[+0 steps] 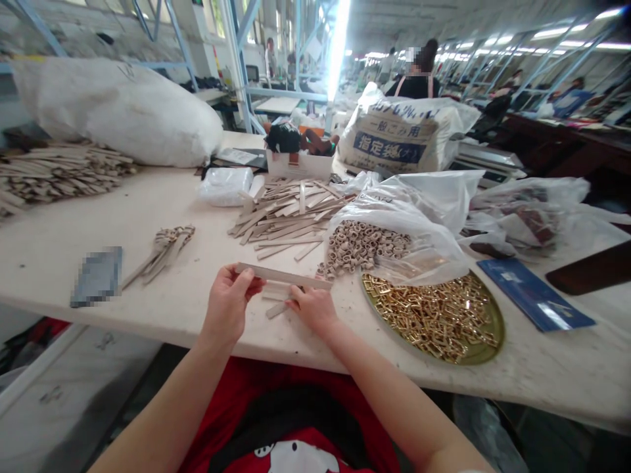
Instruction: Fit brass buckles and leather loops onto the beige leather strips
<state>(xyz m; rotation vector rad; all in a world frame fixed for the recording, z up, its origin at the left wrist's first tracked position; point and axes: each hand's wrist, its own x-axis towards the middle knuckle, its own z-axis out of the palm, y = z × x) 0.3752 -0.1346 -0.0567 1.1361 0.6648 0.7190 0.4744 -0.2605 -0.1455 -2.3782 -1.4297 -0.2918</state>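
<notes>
A flat grey-beige strip (283, 276) is stretched between my two hands above the front of the table. My left hand (229, 299) pinches its left end between thumb and fingers. Toward the other end, my right hand (313, 307) has its fingers closed on the strip; the fingertips are partly hidden. Below the strip, a few short strips (277, 310) lie on the tabletop. Just beyond my hands is a loose heap of similar strips (286, 207). Small beige loops (362, 243) spill from a clear plastic bag (419, 210) to the right.
A round tray (499, 328) of gold-coloured buckles (434, 315) sits at right, beside a blue flat packet (535, 292). A bundle of strips (165, 253) lies left, near a blurred phone-sized object (97, 276). Large sacks (123, 112) stand at the back; a person (417, 82) is beyond.
</notes>
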